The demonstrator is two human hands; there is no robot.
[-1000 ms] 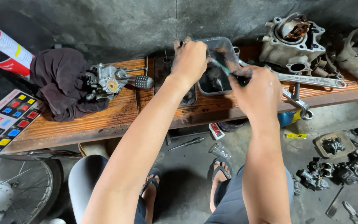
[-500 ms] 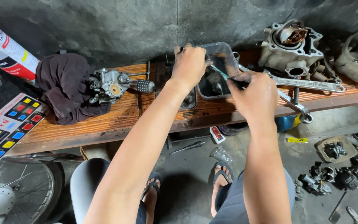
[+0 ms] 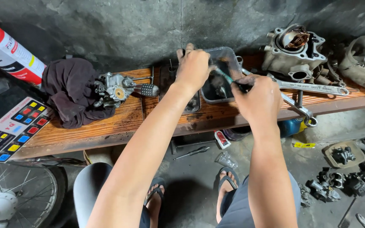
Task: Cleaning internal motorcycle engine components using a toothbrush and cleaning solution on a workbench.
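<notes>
A clear plastic tub with dark oily liquid and small metal parts stands on a wooden bench. My left hand is closed over something small at the tub's left rim; what it grips is hidden. My right hand holds a thin green-handled brush whose tip points toward my left hand above the tub. A carburettor lies left of the tub, partly on a dark rag.
An engine cylinder sits at the bench's back right, with long spanners in front of it. A red and white spray can lies far left. A wheel and scattered parts are on the floor.
Both hands stay at the tub with only small shifts. The view has drifted slightly, so the bench sits a little lower and further right in the picture.
</notes>
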